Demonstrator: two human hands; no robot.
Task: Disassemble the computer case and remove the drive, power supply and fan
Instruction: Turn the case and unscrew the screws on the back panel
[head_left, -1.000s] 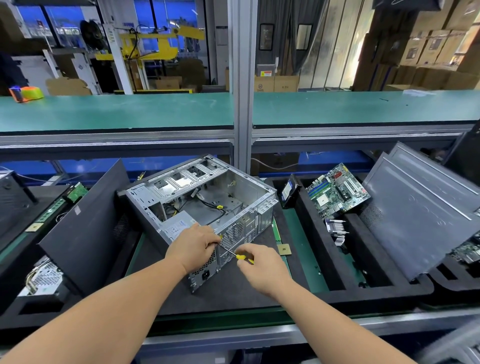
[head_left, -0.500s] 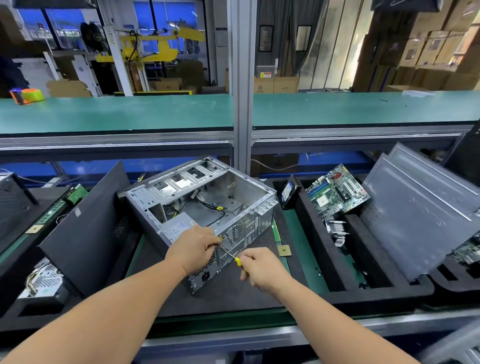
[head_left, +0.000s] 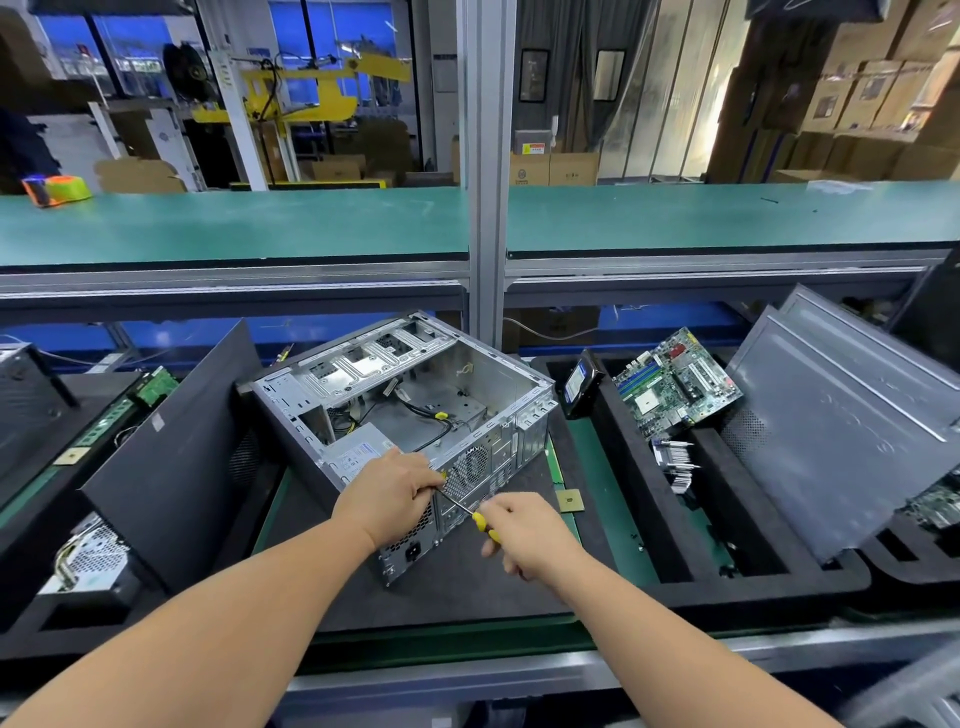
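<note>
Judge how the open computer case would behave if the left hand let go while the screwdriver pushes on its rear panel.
The case looks like bare sheet metal, mostly gutted, so probably light and apt to slide on the foam mat. It lies on its broad side, so tipping seems unlikely. The left hand gripping its rear edge likely braces it against the screwdriver.

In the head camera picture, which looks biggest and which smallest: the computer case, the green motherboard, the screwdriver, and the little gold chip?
1. computer case
2. motherboard, though it lies farther from the camera
3. screwdriver, partly hidden by the right hand
4. gold chip

The screwdriver and chip look close in size.
</note>
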